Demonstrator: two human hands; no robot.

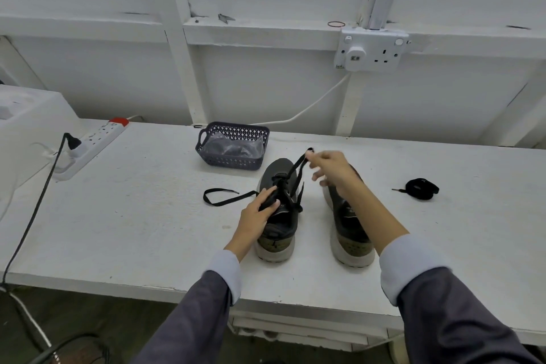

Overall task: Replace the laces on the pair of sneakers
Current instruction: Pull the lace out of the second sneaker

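Note:
Two dark grey sneakers with pale soles stand side by side on the white table, toes pointing away from me. My left hand (260,210) presses on the tongue and lacing of the left sneaker (277,233). My right hand (331,168) pinches one end of the black lace (297,168) and holds it raised above the shoe. The lace's other end (220,197) trails in a loop on the table to the left. The right sneaker (351,230) sits partly under my right forearm. A bundled black lace (421,188) lies to the right of the shoes.
A dark plastic basket (233,146) holding a clear bag stands behind the sneakers. A white power strip (91,146) with a black plug and cable lies at the left. A wall socket (370,52) is mounted behind. The table's front edge (295,301) runs close to me.

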